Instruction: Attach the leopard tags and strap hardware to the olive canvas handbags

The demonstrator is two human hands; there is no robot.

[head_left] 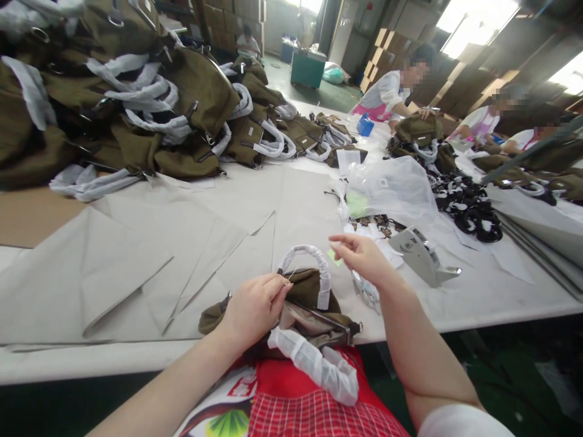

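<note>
An olive-brown handbag (310,290) lies at the table edge in front of me, its mouth partly open and its pale lining showing. One wrapped handle (321,267) stands up in an arch; the other wrapped handle (314,364) hangs toward my red apron. My left hand (252,306) is at the bag's left side, thumb and fingers pinched on a thin pale string (292,274) near the upright handle's base. Raised to the right of the bag, my right hand (362,258) has its fingertips together in a pinch. Whatever is between them is too small to make out.
Many olive bags (182,97) with wrapped handles are piled at the left and back. A tape dispenser (421,258), clear plastic bag (392,188) and black straps (469,206) lie to the right. Grey sheets (122,267) cover the left tabletop. Co-workers (387,94) stand across the table.
</note>
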